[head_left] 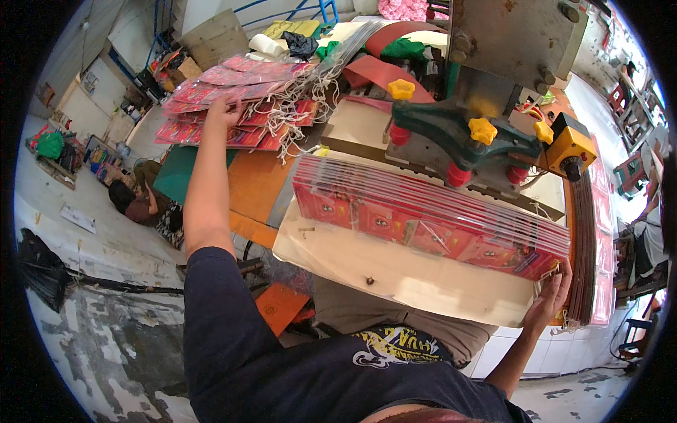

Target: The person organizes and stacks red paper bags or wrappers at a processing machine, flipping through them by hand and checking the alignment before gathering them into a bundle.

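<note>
Before me a stack of long red printed sheets in clear plastic sleeves lies aslant on a cream board, its layered upper edges fanned. At the stack's lower right corner is my right hand, fingers and thumb closed about the corner. My left arm stretches far out to the left. There my left hand rests at the near side of a loose pile of red sleeved packets, fingers apart. White strings hang tangled from that pile's right end. Directly behind the stack stands a press machine.
The press carries yellow star knobs, red feet and a yellow control box. More red packets are stacked on the right. An orange board lies below the left pile. A person sits low at the left.
</note>
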A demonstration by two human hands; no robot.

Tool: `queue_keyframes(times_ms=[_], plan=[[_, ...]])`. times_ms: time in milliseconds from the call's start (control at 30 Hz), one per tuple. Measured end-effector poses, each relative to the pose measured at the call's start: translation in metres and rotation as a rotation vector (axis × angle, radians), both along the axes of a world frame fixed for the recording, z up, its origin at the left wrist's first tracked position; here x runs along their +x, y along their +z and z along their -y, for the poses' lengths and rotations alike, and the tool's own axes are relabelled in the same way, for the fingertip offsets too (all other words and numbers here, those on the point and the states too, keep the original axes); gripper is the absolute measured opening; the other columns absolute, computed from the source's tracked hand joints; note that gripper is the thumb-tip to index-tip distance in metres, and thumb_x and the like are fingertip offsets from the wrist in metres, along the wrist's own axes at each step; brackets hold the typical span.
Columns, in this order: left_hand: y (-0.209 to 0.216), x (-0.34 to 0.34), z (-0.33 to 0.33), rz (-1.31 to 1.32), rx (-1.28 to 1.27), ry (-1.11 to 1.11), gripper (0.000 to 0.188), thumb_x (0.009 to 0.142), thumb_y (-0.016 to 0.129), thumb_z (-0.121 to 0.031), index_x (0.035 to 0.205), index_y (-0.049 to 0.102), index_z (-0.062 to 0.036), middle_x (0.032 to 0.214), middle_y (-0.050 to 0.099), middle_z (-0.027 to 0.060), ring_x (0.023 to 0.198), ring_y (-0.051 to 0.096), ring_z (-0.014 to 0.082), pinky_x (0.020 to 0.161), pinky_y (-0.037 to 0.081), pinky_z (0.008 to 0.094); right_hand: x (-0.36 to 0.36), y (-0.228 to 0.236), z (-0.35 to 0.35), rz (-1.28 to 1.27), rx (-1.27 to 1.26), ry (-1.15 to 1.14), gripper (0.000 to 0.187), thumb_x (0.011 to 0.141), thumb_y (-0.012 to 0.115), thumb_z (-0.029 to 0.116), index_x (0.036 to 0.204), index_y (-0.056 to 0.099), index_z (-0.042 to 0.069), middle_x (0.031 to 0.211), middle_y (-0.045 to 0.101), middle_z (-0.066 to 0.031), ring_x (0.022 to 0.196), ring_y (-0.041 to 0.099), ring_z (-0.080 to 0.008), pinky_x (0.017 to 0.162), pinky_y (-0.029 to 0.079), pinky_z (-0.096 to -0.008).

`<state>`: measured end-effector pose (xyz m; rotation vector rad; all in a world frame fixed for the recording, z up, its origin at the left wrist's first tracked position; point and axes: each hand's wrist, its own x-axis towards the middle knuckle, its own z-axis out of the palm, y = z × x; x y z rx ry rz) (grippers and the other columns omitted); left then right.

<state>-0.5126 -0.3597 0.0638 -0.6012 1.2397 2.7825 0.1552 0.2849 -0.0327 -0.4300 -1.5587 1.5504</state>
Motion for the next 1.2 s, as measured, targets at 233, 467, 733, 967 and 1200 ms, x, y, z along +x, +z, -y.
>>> queue_keyframes(times_ms=[233, 467, 733, 967, 1200], plan=[[0.001, -0.008, -0.044, 0.088, 0.092, -0.027, 0.056, 0.083, 0.074, -0.001, 0.132, 0.046, 0.0008, 0.135, 0.038, 0.0281, 0.107, 0.057, 0.044, 0.067, 0.063, 0.0265, 0.003, -0.002, -0.001, -0.008, 0.006, 0.011, 0.046, 0.108, 0.042, 0.023, 0.146, 0.039, -0.004, 0.146, 0.047, -0.0151, 0.135, 0.047, -0.0228, 0.114, 0.036, -0.0379], [0.011, -0.015, -0.038, 0.065, 0.052, -0.095, 0.054, 0.084, 0.073, -0.005, 0.131, 0.048, -0.0018, 0.124, 0.05, 0.0253, 0.103, 0.06, 0.0404, 0.064, 0.061, 0.0287, 0.002, 0.0, 0.001, 0.01, -0.004, -0.003, 0.046, 0.108, 0.043, 0.023, 0.146, 0.039, -0.003, 0.144, 0.049, -0.0152, 0.133, 0.047, -0.0221, 0.114, 0.036, -0.0375], [0.031, 0.027, -0.099, 0.196, -0.35, -0.036, 0.059, 0.083, 0.076, -0.015, 0.131, 0.044, -0.0015, 0.118, 0.05, 0.0221, 0.108, 0.058, 0.0357, 0.075, 0.059, 0.0389, 0.004, 0.0, 0.0, 0.047, 0.037, -0.031, 0.047, 0.108, 0.043, 0.024, 0.145, 0.04, -0.004, 0.143, 0.049, -0.0153, 0.132, 0.048, -0.0228, 0.113, 0.036, -0.0385], [0.025, 0.037, -0.091, 0.071, -0.237, -0.181, 0.063, 0.087, 0.073, -0.015, 0.137, 0.037, -0.0021, 0.131, 0.041, 0.0249, 0.12, 0.049, 0.04, 0.102, 0.05, 0.0565, 0.005, -0.002, -0.001, 0.052, 0.042, -0.028, 0.046, 0.108, 0.043, 0.024, 0.144, 0.041, -0.004, 0.144, 0.048, -0.0151, 0.133, 0.047, -0.0225, 0.113, 0.036, -0.0383], [0.018, 0.027, -0.09, 0.008, -0.164, -0.177, 0.043, 0.091, 0.068, -0.015, 0.131, 0.051, -0.0083, 0.128, 0.046, 0.0207, 0.12, 0.046, 0.0382, 0.1, 0.052, 0.0524, 0.004, -0.001, 0.001, 0.066, 0.044, -0.048, 0.046, 0.108, 0.043, 0.023, 0.145, 0.041, -0.004, 0.143, 0.048, -0.0145, 0.133, 0.047, -0.0216, 0.113, 0.036, -0.0373]])
